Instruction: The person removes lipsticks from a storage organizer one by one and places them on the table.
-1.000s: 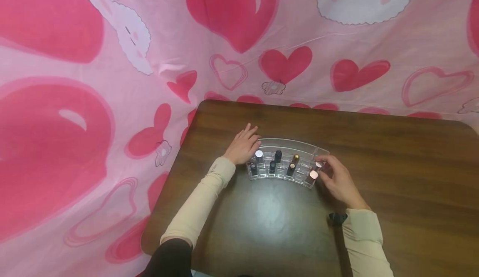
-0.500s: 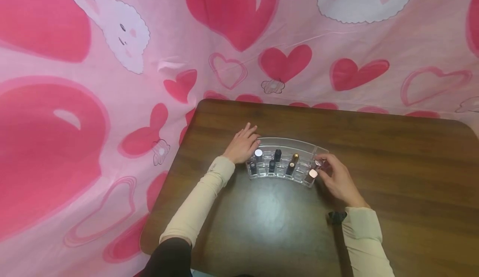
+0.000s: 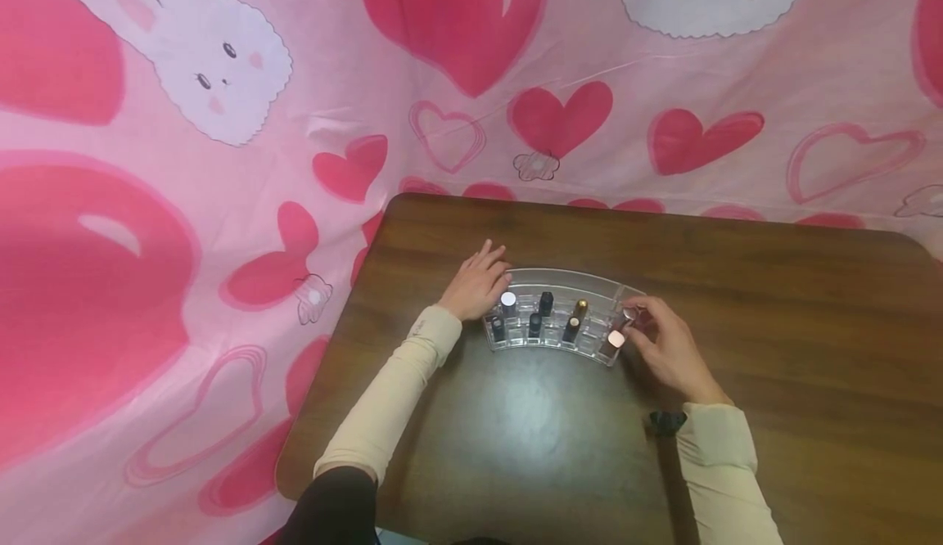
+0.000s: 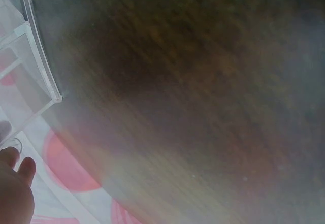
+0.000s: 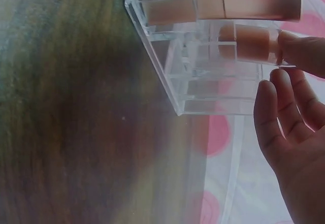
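Observation:
A curved clear plastic stepped stand [image 3: 563,277] sits on the table, holding several lipsticks. My left hand [image 3: 475,287] rests at its left end, fingers extended; the left wrist view catches only part of that hand [image 4: 15,193]. At the stand's right end, my right hand [image 3: 670,353] pinches a lipstick [image 5: 254,45] between thumb and fingers near its cap end. That lipstick's lower part is still within a clear compartment. Beside it, in the front row, stands another lipstick [image 3: 615,339] with a shiny pinkish top.
Black-capped lipsticks [image 3: 535,324], a white-topped one [image 3: 508,304] and a gold-topped one [image 3: 581,308] stand in other compartments. The brown wooden table [image 3: 796,349] reaches to a pink heart-print cloth [image 3: 707,78] behind and on the left.
My right hand and the pinched lipstick have shifted slightly up and right against the neighbouring lipstick. The left hand stays at the stand's left end. The head view has turned a little.

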Demonstrator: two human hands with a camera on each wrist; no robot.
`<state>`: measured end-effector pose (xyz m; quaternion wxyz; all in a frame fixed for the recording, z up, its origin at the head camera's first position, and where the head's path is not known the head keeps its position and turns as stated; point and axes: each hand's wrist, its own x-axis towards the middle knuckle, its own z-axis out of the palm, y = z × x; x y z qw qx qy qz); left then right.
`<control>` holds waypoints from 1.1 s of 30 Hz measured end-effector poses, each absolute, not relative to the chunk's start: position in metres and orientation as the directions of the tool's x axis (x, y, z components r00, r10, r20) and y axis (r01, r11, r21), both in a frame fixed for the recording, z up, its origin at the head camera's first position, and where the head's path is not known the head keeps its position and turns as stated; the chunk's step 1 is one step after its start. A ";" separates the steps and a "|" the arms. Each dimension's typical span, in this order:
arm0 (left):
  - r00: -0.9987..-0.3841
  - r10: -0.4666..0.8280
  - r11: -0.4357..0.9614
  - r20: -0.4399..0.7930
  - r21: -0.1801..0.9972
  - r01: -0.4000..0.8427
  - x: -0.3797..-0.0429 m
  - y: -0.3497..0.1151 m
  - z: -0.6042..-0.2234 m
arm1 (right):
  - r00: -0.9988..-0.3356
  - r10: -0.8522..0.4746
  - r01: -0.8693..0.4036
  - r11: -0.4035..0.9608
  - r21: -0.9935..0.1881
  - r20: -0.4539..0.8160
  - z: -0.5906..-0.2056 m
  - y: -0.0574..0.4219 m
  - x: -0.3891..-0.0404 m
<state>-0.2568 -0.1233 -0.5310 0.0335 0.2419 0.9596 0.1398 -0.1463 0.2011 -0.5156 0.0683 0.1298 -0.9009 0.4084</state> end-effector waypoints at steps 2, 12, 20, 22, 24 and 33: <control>-0.880 0.474 0.841 0.007 0.292 0.456 -0.257 -0.123 -0.531 | -0.957 -0.178 -0.289 0.628 -0.723 0.229 -0.514 0.202 -0.146; -0.878 0.478 0.834 0.026 0.300 0.463 -0.257 -0.122 -0.535 | -0.964 -0.166 -0.267 0.617 -0.741 0.209 -0.508 0.205 -0.143; -0.880 0.475 0.835 0.016 0.308 0.456 -0.256 -0.122 -0.535 | -0.957 -0.142 -0.285 0.629 -0.723 0.253 -0.508 0.206 -0.144; -0.881 0.474 0.836 0.017 0.307 0.455 -0.256 -0.122 -0.535 | -0.954 -0.136 -0.293 0.623 -0.725 0.269 -0.508 0.207 -0.144; -0.880 0.475 0.834 0.024 0.305 0.459 -0.257 -0.121 -0.535 | -0.950 -0.130 -0.302 0.614 -0.729 0.284 -0.508 0.207 -0.144; -0.874 0.483 0.828 0.049 0.299 0.474 -0.257 -0.121 -0.534 | -0.937 -0.115 -0.333 0.582 -0.742 0.330 -0.509 0.208 -0.145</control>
